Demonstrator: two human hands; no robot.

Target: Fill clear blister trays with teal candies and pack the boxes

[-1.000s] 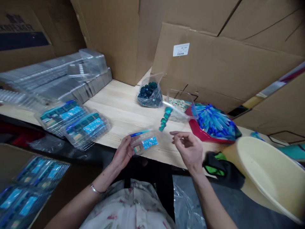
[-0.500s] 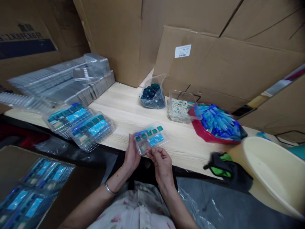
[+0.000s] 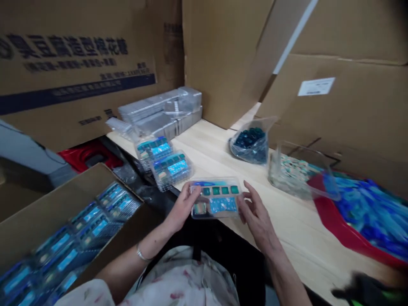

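Observation:
Both my hands are over the pale wooden table [image 3: 204, 146] near its front edge. They hold a clear plastic blister pack [image 3: 216, 197] with a row of teal square tiles and a blue label inside. My left hand [image 3: 183, 208] grips the pack's left end. My right hand [image 3: 256, 216] holds its right end between spread fingers and thumb. The tiles show through the lid, and my fingers hide only the pack's corners.
To the left lie two filled packs [image 3: 171, 170], with stacked clear trays [image 3: 162, 112] behind them. A bag of dark teal tiles [image 3: 250, 145], a clear box [image 3: 288, 176] and a red tray of blue shards [image 3: 366, 212] stand to the right. A cardboard box of packs [image 3: 73, 233] sits lower left.
The teal tiles, apart from the pack a second ago, now lie in a row inside it. My right hand has moved to the pack's right end, and the view has swung left.

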